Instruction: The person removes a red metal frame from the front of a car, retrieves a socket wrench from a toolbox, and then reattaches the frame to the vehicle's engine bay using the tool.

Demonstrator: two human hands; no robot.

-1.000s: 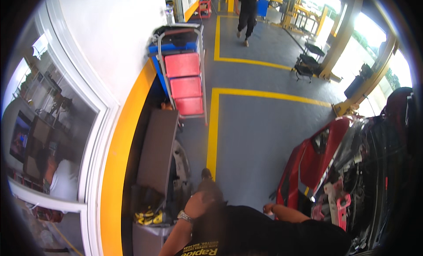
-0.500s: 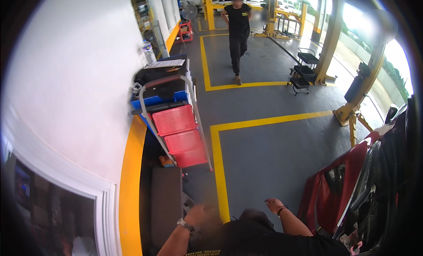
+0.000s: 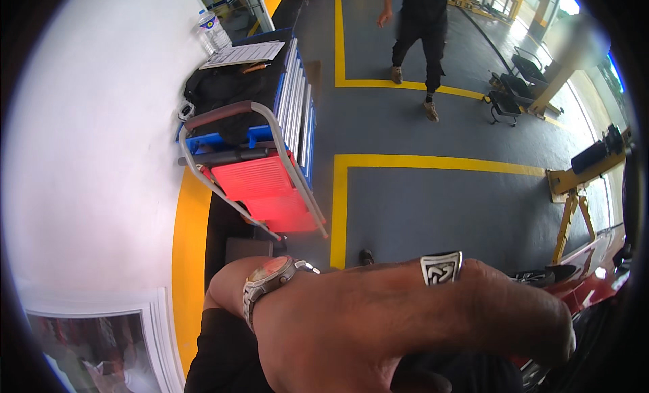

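1. The left hand (image 3: 378,318) hangs across the lower view, back toward the camera, probably looming large because it is raised near the head.
2. One finger bends at the right; the others are hidden, so whether they are spread, pressed together or pinching something cannot be told. No held thing shows.
3. A watch (image 3: 267,281) circles the wrist; a ring (image 3: 441,268) sits on a finger.
4. The right hand cannot be made out.
5. The ladder (image 3: 263,180), seemingly nearest the left hand, stands beyond the wrist at the cart's near end. It looks folded, perhaps to save room.
6. The cart (image 3: 307,136) stands by the wall (image 3: 101,143), its flat top serving to hold papers (image 3: 243,54) and a bottle (image 3: 215,33).
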